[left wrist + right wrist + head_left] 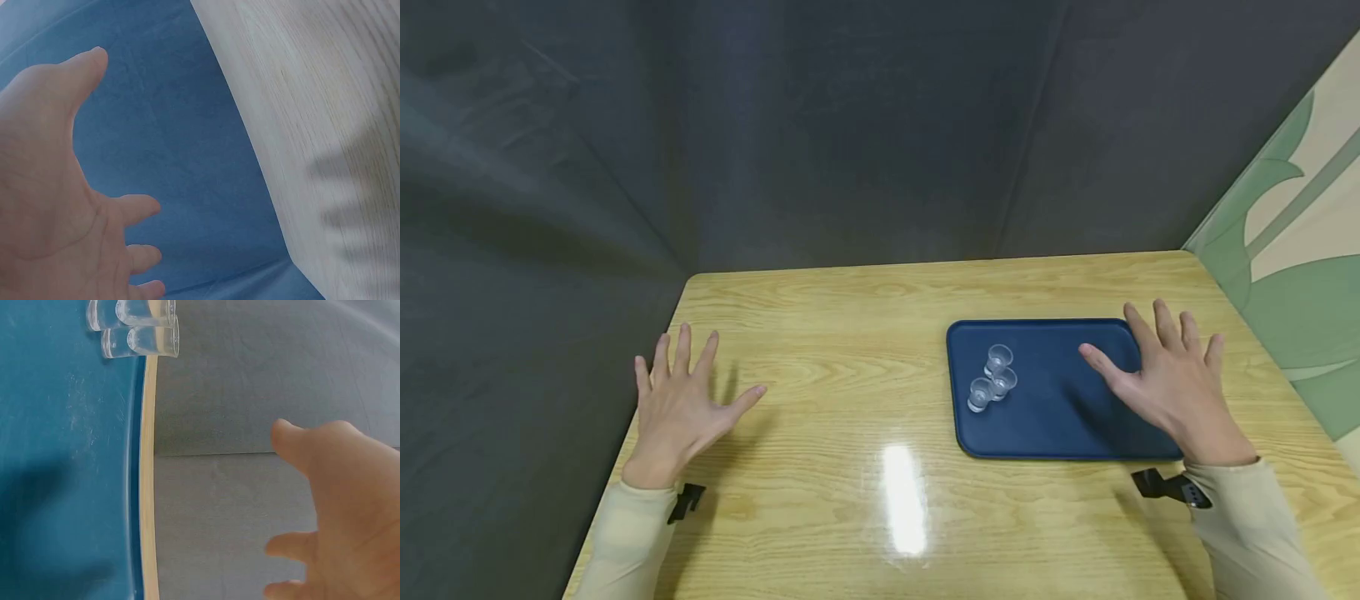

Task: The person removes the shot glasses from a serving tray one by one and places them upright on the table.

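Note:
My left hand (676, 410) hovers over the left side of the wooden table with fingers spread and nothing in it. In the left wrist view the palm (50, 187) and thumb show beside the table edge. My right hand (1176, 387), fingers also spread, is above the right end of a blue tray (1045, 433) and casts a shadow on it. Three small clear glasses stand upright in a close cluster at the tray's left end: a back glass (999, 358), a middle glass (1003, 382) and a front glass (980, 393). The right wrist view shows glasses (140, 341) at its top.
The light wooden table (835, 350) has a bright glare patch near its front. Dark cloth (865, 133) hangs behind it and along the left side. A leaf-patterned cloth (1307, 308) lies at the right. Each wrist wears a black strap.

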{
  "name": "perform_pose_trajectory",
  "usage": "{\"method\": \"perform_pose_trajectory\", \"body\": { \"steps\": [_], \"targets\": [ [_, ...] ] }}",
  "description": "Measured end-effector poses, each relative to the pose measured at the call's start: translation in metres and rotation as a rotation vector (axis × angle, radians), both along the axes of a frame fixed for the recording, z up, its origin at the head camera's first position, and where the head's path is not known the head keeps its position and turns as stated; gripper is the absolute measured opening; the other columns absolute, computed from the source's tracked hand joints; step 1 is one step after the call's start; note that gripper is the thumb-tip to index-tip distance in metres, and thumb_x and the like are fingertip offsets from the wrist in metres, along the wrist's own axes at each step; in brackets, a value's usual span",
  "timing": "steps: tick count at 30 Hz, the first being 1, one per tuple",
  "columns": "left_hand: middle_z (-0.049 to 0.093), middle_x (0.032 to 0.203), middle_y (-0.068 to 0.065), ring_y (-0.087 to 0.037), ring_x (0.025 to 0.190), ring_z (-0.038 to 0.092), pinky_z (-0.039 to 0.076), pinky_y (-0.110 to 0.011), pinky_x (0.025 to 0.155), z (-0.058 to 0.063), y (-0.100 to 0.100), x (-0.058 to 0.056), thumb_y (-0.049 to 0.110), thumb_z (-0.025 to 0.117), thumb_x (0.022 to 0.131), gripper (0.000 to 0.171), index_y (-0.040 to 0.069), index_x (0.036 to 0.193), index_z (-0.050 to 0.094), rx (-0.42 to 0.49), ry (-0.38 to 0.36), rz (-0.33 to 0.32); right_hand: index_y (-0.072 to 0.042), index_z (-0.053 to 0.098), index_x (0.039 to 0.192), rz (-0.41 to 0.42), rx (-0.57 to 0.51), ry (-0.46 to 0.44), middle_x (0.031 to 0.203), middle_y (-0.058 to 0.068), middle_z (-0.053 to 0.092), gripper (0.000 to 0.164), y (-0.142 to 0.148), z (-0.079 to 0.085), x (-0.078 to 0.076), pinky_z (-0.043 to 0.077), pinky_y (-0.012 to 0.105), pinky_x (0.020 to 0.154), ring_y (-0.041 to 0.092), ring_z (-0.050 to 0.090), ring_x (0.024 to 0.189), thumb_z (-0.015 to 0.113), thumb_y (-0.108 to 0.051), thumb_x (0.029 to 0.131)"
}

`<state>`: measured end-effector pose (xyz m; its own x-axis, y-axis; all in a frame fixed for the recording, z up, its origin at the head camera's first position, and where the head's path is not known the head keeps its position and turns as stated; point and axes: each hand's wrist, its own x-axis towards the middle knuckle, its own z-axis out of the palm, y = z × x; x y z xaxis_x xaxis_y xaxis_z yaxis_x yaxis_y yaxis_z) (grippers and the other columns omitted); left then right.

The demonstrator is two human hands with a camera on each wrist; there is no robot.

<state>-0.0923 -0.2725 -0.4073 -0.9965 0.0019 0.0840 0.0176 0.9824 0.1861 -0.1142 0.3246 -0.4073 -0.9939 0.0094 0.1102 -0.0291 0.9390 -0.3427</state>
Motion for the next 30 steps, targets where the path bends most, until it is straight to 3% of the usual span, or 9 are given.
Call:
{"method": "perform_pose_trajectory", "body": {
  "steps": [3,9,17,19,21,23,26,28,30],
  "targets": [
    [0.009,0.177,-0.028,-0.057,0.161,0.006,-0.001,-0.081,0.122,-0.001,0.002,0.001,0.085,0.057,0.089,0.113,0.012,0.170,0.028,0.001,0.002,-0.003,-0.003,0.029,0.167,-0.001,-0.020,0.036,0.171,0.037,0.018,0.090,0.000,0.000,-0.004,0.000,0.087,0.114,0.067,0.015,0.154,0.053,-0.062,0.104],
    [0.014,0.176,-0.027,-0.056,0.159,0.014,0.004,-0.079,0.123,-0.006,0.015,0.000,0.080,0.055,0.093,0.106,0.010,0.168,0.032,0.029,0.018,-0.024,0.007,0.046,0.156,-0.021,-0.144,0.118,0.160,0.040,0.039,0.075,0.007,-0.002,-0.016,0.028,0.081,0.109,0.066,0.039,0.142,0.057,-0.048,0.107],
    [0.019,0.175,-0.028,-0.054,0.158,0.023,0.016,-0.075,0.124,-0.024,0.050,-0.003,0.066,0.061,0.099,0.093,0.007,0.166,0.036,0.106,0.009,-0.127,0.006,0.052,0.152,-0.182,-0.304,0.015,0.146,0.041,0.054,0.068,0.029,-0.025,-0.041,0.044,0.072,0.097,0.060,0.052,0.131,0.053,-0.047,0.108],
    [0.024,0.173,-0.027,-0.053,0.156,0.029,0.021,-0.073,0.124,-0.028,0.062,-0.004,0.064,0.063,0.099,0.090,0.007,0.164,0.039,0.117,0.021,-0.157,0.005,0.053,0.152,-0.231,-0.338,0.000,0.146,0.040,0.055,0.067,0.034,-0.032,-0.047,0.049,0.061,0.093,0.058,0.054,0.131,0.052,-0.046,0.108],
    [0.031,0.172,-0.026,-0.052,0.154,0.035,0.028,-0.071,0.123,-0.031,0.075,-0.004,0.062,0.064,0.099,0.086,0.007,0.162,0.043,0.123,0.030,-0.186,0.004,0.054,0.152,-0.281,-0.364,-0.009,0.146,0.038,0.058,0.066,0.038,-0.041,-0.051,0.052,0.043,0.085,0.038,0.068,0.114,0.052,-0.046,0.108],
    [0.038,0.169,-0.024,-0.051,0.151,0.041,0.034,-0.070,0.120,-0.033,0.090,-0.006,0.060,0.066,0.099,0.082,0.008,0.160,0.048,0.133,0.038,-0.216,0.003,0.057,0.150,-0.334,-0.392,-0.011,0.144,0.035,0.061,0.063,0.042,-0.050,-0.055,0.047,0.027,0.075,0.008,0.067,0.090,0.053,-0.044,0.108],
    [0.047,0.164,-0.020,-0.047,0.148,0.048,0.041,-0.067,0.117,-0.034,0.115,-0.009,0.058,0.066,0.100,0.077,0.010,0.158,0.051,0.170,0.018,-0.264,-0.001,0.063,0.146,-0.426,-0.435,-0.023,0.121,0.017,0.075,0.059,0.045,-0.064,-0.059,0.040,0.018,0.067,-0.017,0.041,0.072,0.055,-0.043,0.106],
    [0.051,0.161,-0.018,-0.046,0.146,0.051,0.043,-0.067,0.116,-0.034,0.131,-0.011,0.057,0.066,0.101,0.074,0.011,0.158,0.052,0.200,-0.008,-0.298,-0.002,0.065,0.143,-0.475,-0.452,-0.024,0.100,-0.004,0.072,0.056,0.046,-0.073,-0.062,0.040,0.020,0.069,-0.017,0.040,0.068,0.056,-0.041,0.105],
    [0.054,0.160,-0.016,-0.044,0.145,0.053,0.044,-0.066,0.115,-0.034,0.145,-0.014,0.056,0.065,0.102,0.072,0.012,0.157,0.052,0.228,-0.041,-0.330,-0.003,0.068,0.140,-0.507,-0.450,-0.015,0.091,-0.017,0.059,0.051,0.046,-0.081,-0.065,0.040,0.024,0.071,-0.011,0.043,0.070,0.057,-0.039,0.105]
  ]
}}
